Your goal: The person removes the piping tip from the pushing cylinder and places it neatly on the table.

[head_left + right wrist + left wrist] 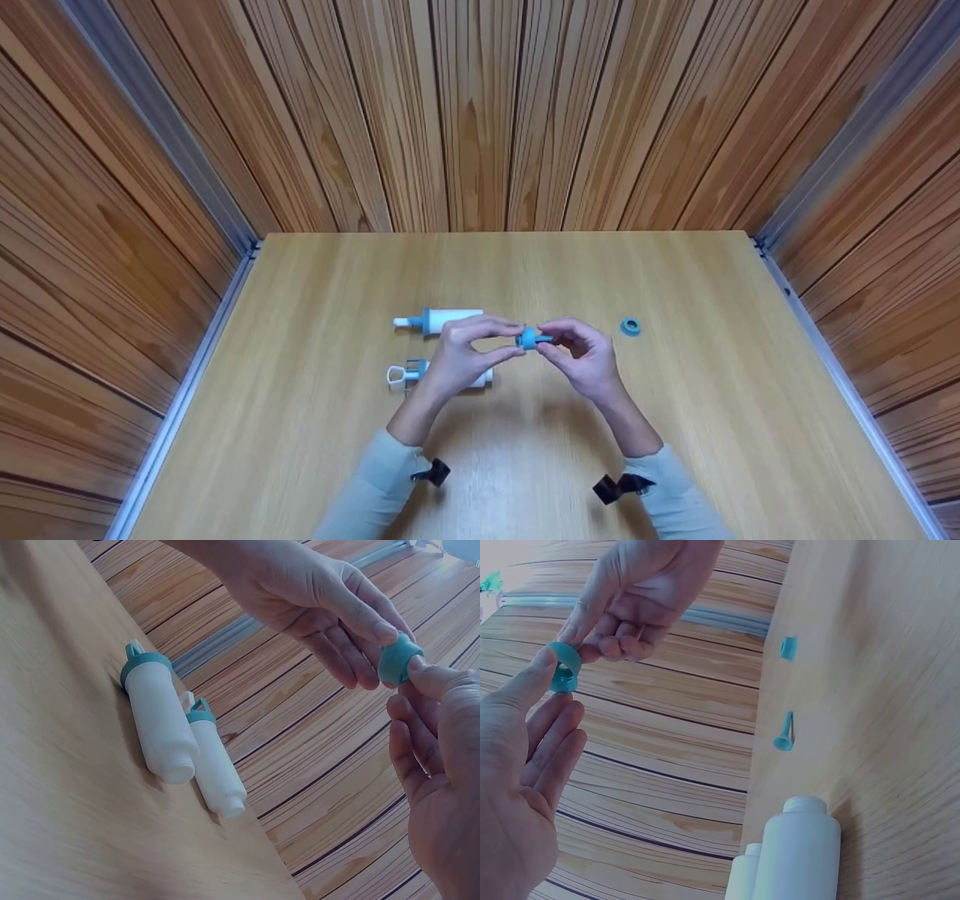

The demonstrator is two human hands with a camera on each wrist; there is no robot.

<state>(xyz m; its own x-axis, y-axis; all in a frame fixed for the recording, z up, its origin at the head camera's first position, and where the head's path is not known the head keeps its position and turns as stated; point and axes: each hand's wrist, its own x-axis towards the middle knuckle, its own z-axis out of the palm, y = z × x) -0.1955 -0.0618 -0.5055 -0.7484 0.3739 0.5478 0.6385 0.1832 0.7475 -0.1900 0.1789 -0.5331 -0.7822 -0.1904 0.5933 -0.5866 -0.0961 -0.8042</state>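
Between both hands, held above the table, is a small hollow teal cap-like piece (528, 339) with an open ring end. My left hand (466, 352) pinches it between thumb and fingers from the left. From the other side my right hand (589, 358) grips it with thumb and forefinger, as the right wrist view also shows at the teal piece (399, 660). In the left wrist view a teal funnel-ended pin (784, 736) lies on the table below the hands. Beyond it is a teal ring (630, 326), right of my right hand.
Two white bottles lie on their sides at the left: the far bottle (455, 320) and the near bottle (484, 378), partly hidden by my left hand. Both carry teal fittings at their left ends. Wood-plank walls (480, 112) enclose the table (300, 450) behind and at the sides.
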